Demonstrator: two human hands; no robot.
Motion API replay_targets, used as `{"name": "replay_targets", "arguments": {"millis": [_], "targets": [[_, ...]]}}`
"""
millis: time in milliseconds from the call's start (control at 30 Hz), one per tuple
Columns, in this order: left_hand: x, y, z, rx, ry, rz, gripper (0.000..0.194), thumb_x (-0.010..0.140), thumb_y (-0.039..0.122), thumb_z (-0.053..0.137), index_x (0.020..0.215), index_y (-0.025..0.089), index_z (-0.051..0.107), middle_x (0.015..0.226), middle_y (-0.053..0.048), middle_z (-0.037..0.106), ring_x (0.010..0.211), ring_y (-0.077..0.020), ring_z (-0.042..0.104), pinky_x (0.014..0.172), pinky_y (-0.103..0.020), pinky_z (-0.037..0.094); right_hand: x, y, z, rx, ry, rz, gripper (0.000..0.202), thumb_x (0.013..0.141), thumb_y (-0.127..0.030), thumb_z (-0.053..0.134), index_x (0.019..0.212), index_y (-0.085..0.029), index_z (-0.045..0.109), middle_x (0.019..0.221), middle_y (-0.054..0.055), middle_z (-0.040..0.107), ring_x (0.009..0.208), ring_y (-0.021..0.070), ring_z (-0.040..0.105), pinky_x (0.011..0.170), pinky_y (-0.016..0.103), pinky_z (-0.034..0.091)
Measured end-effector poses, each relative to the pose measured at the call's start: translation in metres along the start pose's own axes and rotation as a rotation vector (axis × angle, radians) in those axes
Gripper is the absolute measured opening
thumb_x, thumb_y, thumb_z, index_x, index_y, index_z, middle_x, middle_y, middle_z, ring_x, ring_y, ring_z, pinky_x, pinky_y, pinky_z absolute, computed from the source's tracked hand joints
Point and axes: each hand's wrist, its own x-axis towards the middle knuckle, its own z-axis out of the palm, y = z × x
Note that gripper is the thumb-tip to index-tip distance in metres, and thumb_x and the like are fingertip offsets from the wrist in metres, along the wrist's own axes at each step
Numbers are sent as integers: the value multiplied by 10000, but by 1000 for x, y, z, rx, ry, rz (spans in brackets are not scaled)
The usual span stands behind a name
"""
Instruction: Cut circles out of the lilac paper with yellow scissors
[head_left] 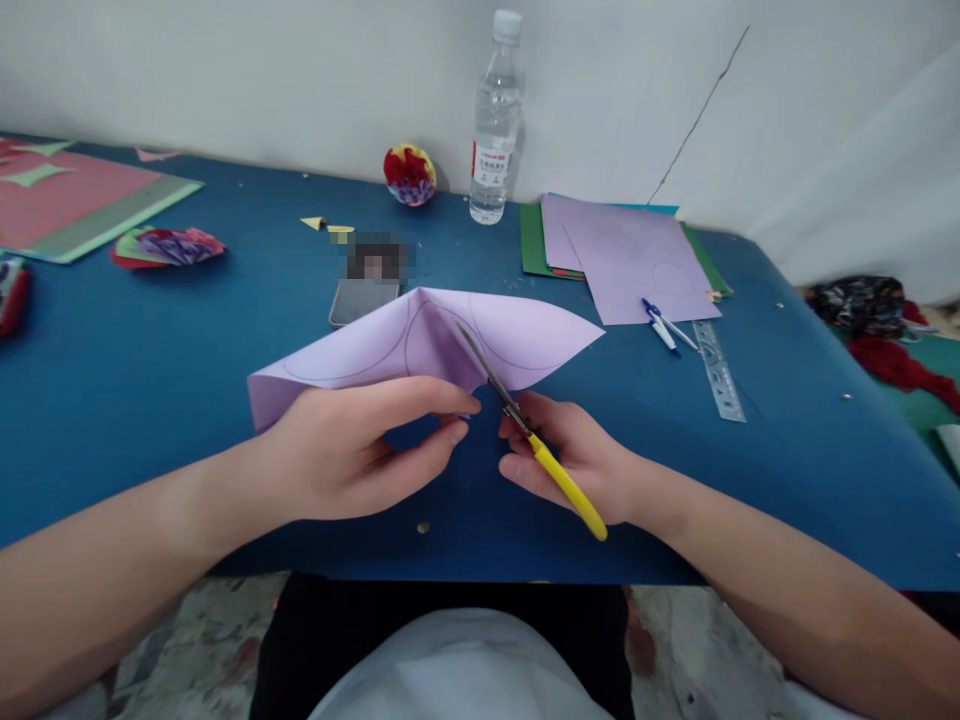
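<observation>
A sheet of purple paper (352, 345) with drawn curved lines is bent and raised above the blue table. My left hand (360, 440) holds its near edge, thumb and fingers close together. In my right hand (570, 450) is a pair of scissors (566, 480) with yellow handles. The blades point up and away, lying against the middle of the paper. Part of the blades and the left fingers' hold are hidden by the sheet and the hand.
Behind the paper lies a phone (365, 300). A water bottle (495, 130) and a paper ball (409, 175) stand near the wall. Purple sheets (622, 250), a pen and compass (661, 325) and a clear ruler (718, 370) lie right. A fan-folded paper piece (169, 247) is left.
</observation>
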Motion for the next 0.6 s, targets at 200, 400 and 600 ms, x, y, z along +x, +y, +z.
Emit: {"name": "replay_targets", "arguments": {"millis": [200, 400, 600], "targets": [[0, 2, -1, 6, -15, -41, 182, 994, 167, 669, 1129, 234, 772, 1011, 4, 865, 773, -127, 802, 813, -186, 660, 0, -1, 0, 0, -1, 9, 427, 903, -580, 791, 950, -223, 561, 784, -20, 563, 667, 154, 471, 592, 300, 413], [-1, -1, 0, 5, -1, 17, 208, 984, 135, 684, 1152, 236, 756, 1019, 22, 858, 765, -101, 797, 795, -143, 636, 0, 0, 1, -5, 5, 6, 415, 906, -565, 789, 949, -222, 559, 789, -18, 559, 674, 155, 472, 597, 305, 413], [-1, -1, 0, 12, 6, 6, 215, 978, 134, 695, 1154, 240, 758, 1016, 22, 859, 759, -106, 797, 775, -152, 638, 0, -1, 0, -1, -2, 10, 389, 911, -539, 778, 948, -221, 555, 802, -14, 561, 685, 159, 475, 601, 308, 412]]}}
